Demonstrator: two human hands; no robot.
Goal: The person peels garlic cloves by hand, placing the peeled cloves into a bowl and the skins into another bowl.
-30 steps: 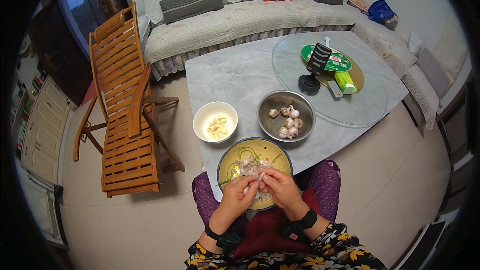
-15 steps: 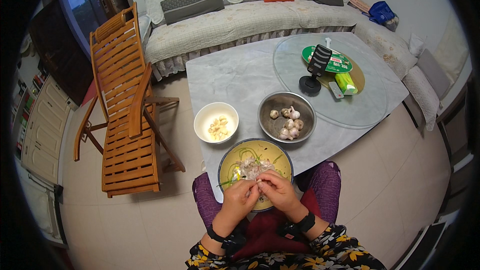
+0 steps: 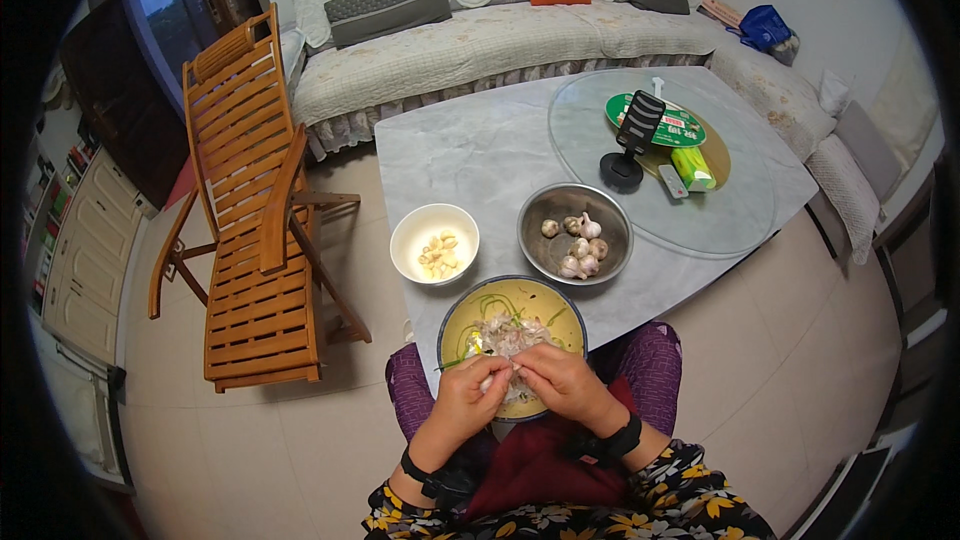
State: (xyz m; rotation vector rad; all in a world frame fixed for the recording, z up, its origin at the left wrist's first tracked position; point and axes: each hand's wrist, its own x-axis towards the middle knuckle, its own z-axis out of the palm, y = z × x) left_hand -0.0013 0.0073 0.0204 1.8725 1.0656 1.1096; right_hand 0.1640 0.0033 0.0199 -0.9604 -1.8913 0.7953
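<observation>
My left hand (image 3: 468, 398) and my right hand (image 3: 568, 380) meet over the near side of a yellow dark-rimmed bowl (image 3: 452, 318). Their fingertips pinch a small pale garlic clove (image 3: 515, 367) between them, mostly covered by the fingers. A whitish bit also shows within the left fingers. Papery garlic skins (image 3: 508, 333) and green stalk strips (image 3: 488, 302) lie in the yellow bowl. Beyond it on the left, a white bowl (image 3: 402, 244) contains peeled garlic cloves (image 3: 438, 255). To the right, a steel bowl (image 3: 540, 210) holds several whole garlic bulbs (image 3: 578, 258).
The bowls stand on a grey marble-look table (image 3: 450, 155). A glass turntable (image 3: 590, 110) carries a black stand (image 3: 622, 170), a green tissue pack (image 3: 692, 168) and a remote (image 3: 672, 181). A wooden reclining chair (image 3: 262, 285) is at left, a sofa (image 3: 480, 45) behind.
Both hands stay together over the yellow bowl; the fingers have shifted slightly and the wrists have spread a little apart. A whitish bit now shows in the left fingers. The bowls' contents look the same.
</observation>
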